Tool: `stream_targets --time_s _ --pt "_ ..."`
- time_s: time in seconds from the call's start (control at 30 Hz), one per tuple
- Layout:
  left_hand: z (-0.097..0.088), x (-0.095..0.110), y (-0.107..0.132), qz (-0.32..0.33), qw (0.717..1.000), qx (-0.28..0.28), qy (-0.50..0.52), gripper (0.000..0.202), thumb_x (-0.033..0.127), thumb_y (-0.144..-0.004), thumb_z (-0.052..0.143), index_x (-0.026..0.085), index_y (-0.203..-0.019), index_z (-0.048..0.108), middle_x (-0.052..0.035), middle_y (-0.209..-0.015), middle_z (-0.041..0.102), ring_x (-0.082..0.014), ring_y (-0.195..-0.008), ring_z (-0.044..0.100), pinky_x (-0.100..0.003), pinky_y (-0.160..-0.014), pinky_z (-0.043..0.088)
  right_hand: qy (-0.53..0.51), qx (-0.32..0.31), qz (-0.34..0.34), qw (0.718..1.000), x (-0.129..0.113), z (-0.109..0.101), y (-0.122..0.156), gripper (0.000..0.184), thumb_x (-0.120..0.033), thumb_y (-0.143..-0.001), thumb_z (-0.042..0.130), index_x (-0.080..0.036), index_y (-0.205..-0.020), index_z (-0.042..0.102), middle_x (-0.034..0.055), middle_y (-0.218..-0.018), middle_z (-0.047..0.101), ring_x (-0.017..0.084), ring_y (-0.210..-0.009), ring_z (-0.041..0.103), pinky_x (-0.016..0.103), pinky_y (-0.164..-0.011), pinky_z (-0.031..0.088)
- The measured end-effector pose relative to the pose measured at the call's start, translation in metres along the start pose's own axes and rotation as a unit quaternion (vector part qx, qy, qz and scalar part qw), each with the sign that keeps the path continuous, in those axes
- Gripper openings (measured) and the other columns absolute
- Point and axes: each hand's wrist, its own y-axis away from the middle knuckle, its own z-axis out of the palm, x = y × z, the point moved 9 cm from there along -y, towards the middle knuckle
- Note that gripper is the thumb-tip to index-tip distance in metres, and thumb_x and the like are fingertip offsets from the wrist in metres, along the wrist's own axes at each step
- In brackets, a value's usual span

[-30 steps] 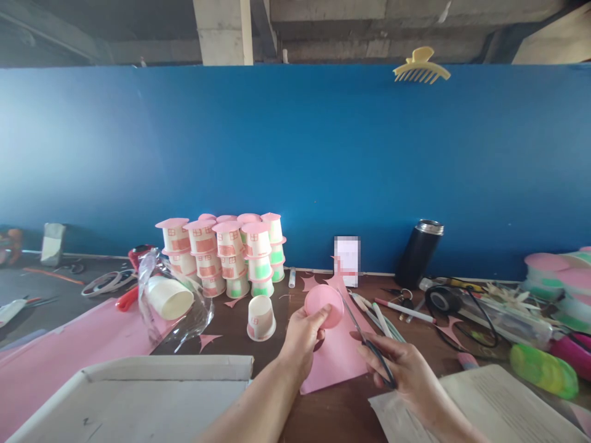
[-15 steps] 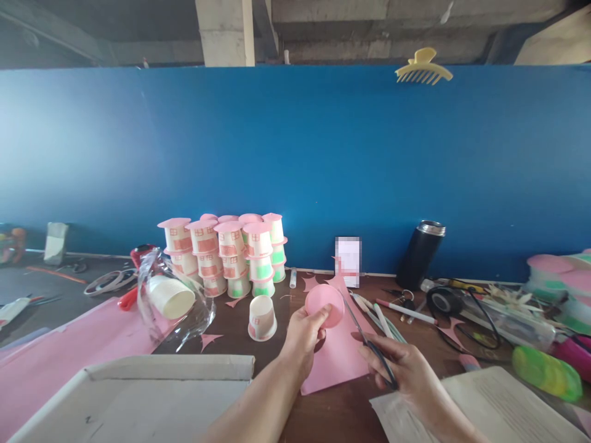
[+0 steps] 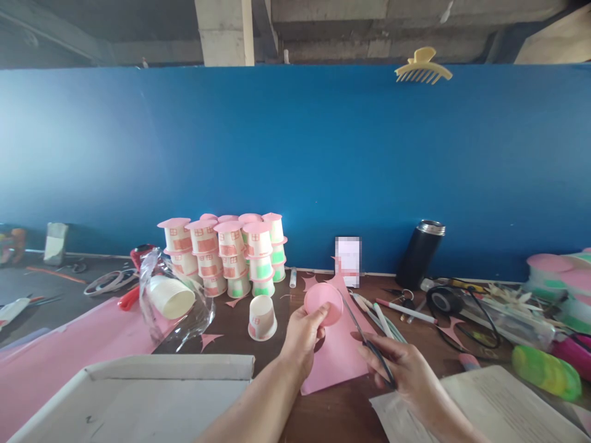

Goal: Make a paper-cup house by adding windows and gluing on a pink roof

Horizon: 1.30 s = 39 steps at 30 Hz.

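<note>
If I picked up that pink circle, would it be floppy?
The pink circle is probably fairly stiff: it looks flat even where it sticks out past the left hand. It's likely light, because it looks like paper.

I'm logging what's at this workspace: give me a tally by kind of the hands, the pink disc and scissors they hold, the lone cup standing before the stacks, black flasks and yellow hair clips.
Left hand and right hand: 2
Pink disc: 1
Scissors: 1
Lone cup: 1
Black flask: 1
Yellow hair clip: 1
Total: 7
</note>
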Motion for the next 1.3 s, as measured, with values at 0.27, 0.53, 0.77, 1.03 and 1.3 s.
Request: stream_targets --time_s 0.27,0.53,0.77,1.03,1.3 --pt "-0.0023 -0.0042 -0.0006 -0.003 1.0 0.011 -0.009 0.047 0.051 -0.059 0.083 0.016 -0.07 0.052 0.0062 -0.053 0.045 -0.0032 -0.043 0.033 -0.019 -0.043 0.019 -0.033 0.003 0.005 0.999 0.0022 0.0004 -0.0006 0.055 -0.055 -0.063 0.081 -0.014 -0.099 0.079 -0.0018 -0.052 0.052 0.011 -0.045 0.044 0.027 -0.046 0.034" --pt "0.0006 -0.0019 0.0004 0.001 0.999 -0.007 -0.047 0.047 0.051 -0.06 0.081 0.012 -0.076 0.059 0.0057 -0.053 0.044 -0.0034 -0.044 0.029 -0.02 -0.044 0.018 -0.047 0.012 0.013 0.999 0.0026 0.0 -0.0013 0.054 -0.056 -0.059 0.082 -0.014 -0.093 0.08 -0.0011 -0.051 0.053 0.011 -0.045 0.045 0.027 -0.046 0.036" --pt "0.0039 -0.0001 0.0044 -0.006 0.997 -0.019 -0.073 0.046 0.052 -0.062 0.079 0.013 -0.077 0.06 0.0075 -0.048 0.04 -0.0043 -0.043 0.027 -0.021 -0.043 0.017 -0.049 0.019 0.024 0.998 -0.0037 0.001 0.0001 0.057 -0.057 -0.052 0.084 -0.013 -0.088 0.08 -0.0021 -0.049 0.05 0.011 -0.044 0.044 0.027 -0.045 0.037" --pt "0.0036 0.0014 0.0045 -0.011 0.997 -0.018 -0.078 0.046 0.053 -0.062 0.079 0.014 -0.076 0.059 0.0071 -0.049 0.04 -0.0048 -0.043 0.029 -0.021 -0.044 0.018 -0.042 0.016 0.022 0.999 -0.0014 -0.0014 0.0007 0.056 -0.054 -0.057 0.082 -0.012 -0.094 0.079 -0.0031 -0.05 0.049 0.011 -0.044 0.043 0.027 -0.045 0.034" --pt "0.0031 0.0019 0.0039 -0.008 0.997 -0.016 -0.079 0.045 0.05 -0.063 0.079 0.012 -0.079 0.061 0.0036 -0.057 0.047 -0.0044 -0.045 0.03 -0.022 -0.044 0.019 -0.028 0.012 0.015 0.999 -0.0014 -0.0019 -0.0005 0.056 -0.055 -0.06 0.081 -0.012 -0.096 0.079 -0.0028 -0.051 0.049 0.011 -0.045 0.044 0.028 -0.047 0.034"
